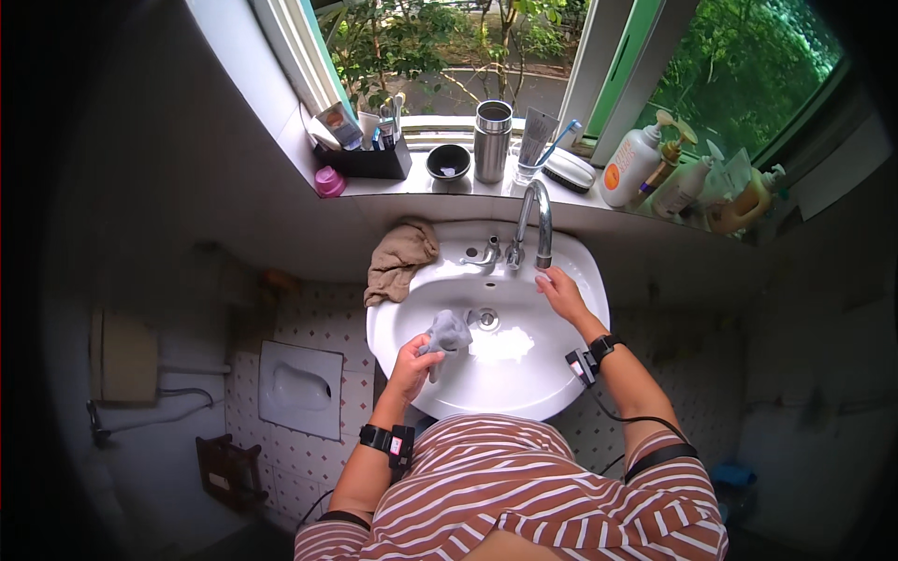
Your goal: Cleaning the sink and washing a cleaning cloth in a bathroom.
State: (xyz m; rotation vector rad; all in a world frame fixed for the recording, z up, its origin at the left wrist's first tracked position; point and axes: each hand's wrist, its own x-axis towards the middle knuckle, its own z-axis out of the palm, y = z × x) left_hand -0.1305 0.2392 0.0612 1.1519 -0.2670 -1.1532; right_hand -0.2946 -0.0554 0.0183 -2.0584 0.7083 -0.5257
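My left hand is closed around a small grey cloth, which is bunched up over the left part of the white washbasin. Part of the cloth hangs below my fingers. On the other side, my right hand is just under the outlet of the curved metal faucet. Its fingers look loosely stretched, with nothing visible in them; I cannot tell whether they touch the spout. Near the basin's middle is the metal drain. A second small tap stands left of the faucet.
A brown cloth drapes over the basin's back left rim. Along the windowsill stand a black organizer, a dark bowl, a steel flask, a brush and several pump bottles. A squat toilet lies at left.
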